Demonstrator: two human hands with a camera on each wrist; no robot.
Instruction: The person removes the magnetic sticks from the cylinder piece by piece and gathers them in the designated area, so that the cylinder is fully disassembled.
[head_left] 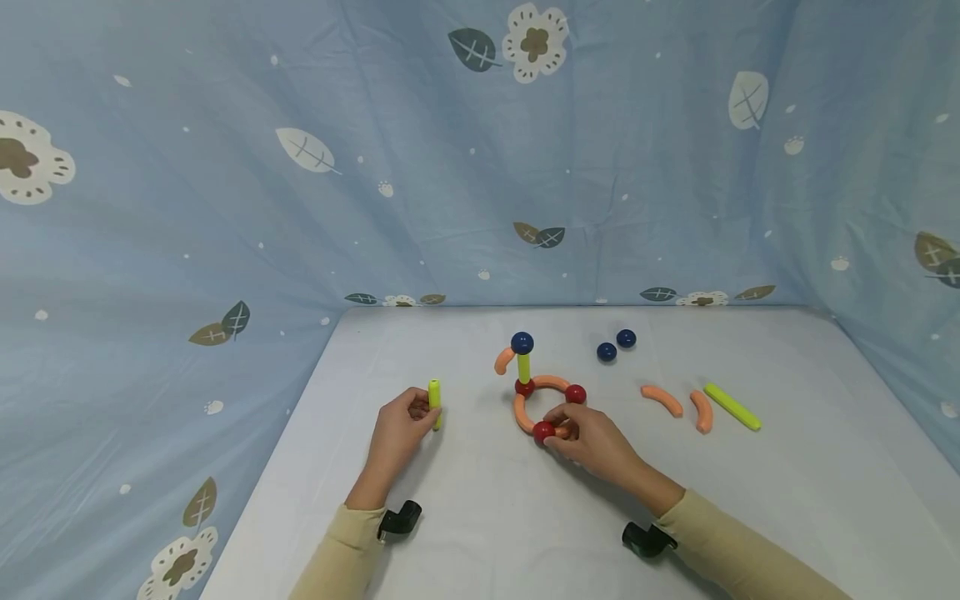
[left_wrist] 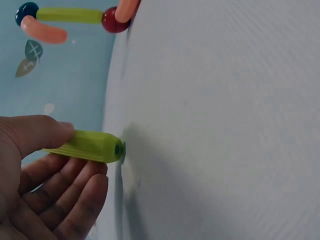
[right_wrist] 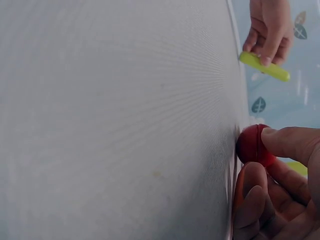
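My left hand (head_left: 401, 425) pinches an upright yellow-green rod (left_wrist: 92, 145) between thumb and fingers, left of the ring. With thumb and fingers, my right hand (head_left: 596, 442) grips a red ball (right_wrist: 256, 145) at the near side of a ring lying on the table. Orange curved sticks (head_left: 520, 412) and red balls (head_left: 575, 394) form that ring. From its far-left red ball (head_left: 525, 387) rises another yellow-green rod (head_left: 524, 368), topped by a dark blue ball (head_left: 522, 342). An orange curved stick (head_left: 505, 361) hangs from the blue ball. My right fingers partly hide the ring's near-right side.
Two loose dark blue balls (head_left: 607, 352) lie behind the ring to the right. Farther right are two orange curved sticks (head_left: 662, 400) and a yellow-green rod (head_left: 732, 407). A patterned blue cloth (head_left: 450, 167) hangs behind and beside the white table (head_left: 480, 517).
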